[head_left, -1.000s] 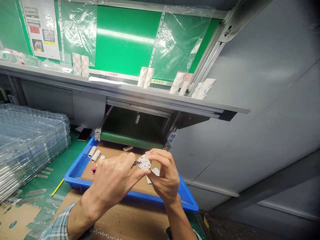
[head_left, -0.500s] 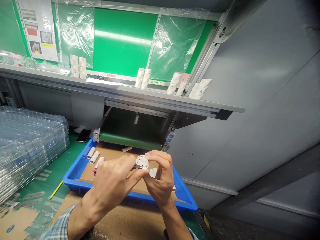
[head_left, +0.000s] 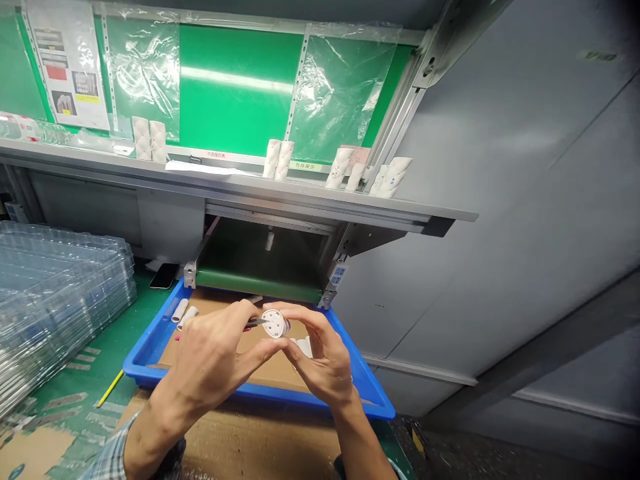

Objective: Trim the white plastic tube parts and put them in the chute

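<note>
white plastic disc pinched in curled right hand — left hand grips knife

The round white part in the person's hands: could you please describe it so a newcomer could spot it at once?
Find the blue tray. Above it, the right hand holds a round white part with holes in its face; unlike the white tubes lying in the tray, it is disc-shaped.
</note>
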### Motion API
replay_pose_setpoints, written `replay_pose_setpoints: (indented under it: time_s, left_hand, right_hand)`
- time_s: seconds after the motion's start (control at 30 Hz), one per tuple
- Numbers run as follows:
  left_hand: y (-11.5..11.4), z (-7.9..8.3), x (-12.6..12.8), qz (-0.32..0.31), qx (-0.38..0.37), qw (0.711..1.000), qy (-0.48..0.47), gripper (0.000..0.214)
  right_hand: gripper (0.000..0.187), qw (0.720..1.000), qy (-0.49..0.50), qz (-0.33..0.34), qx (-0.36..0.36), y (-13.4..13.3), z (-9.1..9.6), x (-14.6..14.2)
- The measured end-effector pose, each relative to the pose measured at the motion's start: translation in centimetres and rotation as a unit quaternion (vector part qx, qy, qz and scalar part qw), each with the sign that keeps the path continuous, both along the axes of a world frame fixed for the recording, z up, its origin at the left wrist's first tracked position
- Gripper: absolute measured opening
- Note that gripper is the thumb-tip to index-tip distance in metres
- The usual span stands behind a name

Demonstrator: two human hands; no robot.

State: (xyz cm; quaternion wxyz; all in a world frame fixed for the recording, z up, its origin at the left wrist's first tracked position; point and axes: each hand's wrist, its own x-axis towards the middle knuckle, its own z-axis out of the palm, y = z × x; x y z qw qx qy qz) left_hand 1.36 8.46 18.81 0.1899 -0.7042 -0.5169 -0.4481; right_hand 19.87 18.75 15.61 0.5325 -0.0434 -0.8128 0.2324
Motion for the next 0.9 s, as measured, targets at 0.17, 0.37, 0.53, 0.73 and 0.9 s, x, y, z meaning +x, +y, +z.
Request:
replay_pose_setpoints:
  time_s: [0.17, 0.37, 0.53, 0.73, 0.9]
  left_hand:
    - [-0.05, 0.0, 0.25, 0.049, 0.0, 0.998, 0.039, 0.056]
    - [-0.29, 0.08, 0.25, 0.069, -0.019, 0.996, 0.058, 0.061]
    - [-0.36, 0.32, 0.21, 0.038, -0.042, 0.997, 0.045, 0.064]
    - [-0.5, 0.57, -0.33, -0.078, -0.074, 0.994, -0.033, 0.045]
    - [-0.32, 0.4, -0.49, -0.044, -0.024, 0.999, 0.01, 0.042]
  right_hand:
    - [0.035, 1.0, -0.009, 0.01, 0.008, -0.08, 0.39, -0.06]
    - [0.036, 1.0, -0.01, 0.004, 0.022, 0.09, 0.36, -0.02]
    - [0.036, 1.0, -0.004, 0.01, 0.019, 0.32, 0.25, 0.0]
    - [0.044, 0.999, 0.003, -0.037, 0.016, 0.51, 0.03, 0.11]
    - [0.045, 0.997, 0.034, -0.068, 0.03, 0.22, 0.02, -0.01]
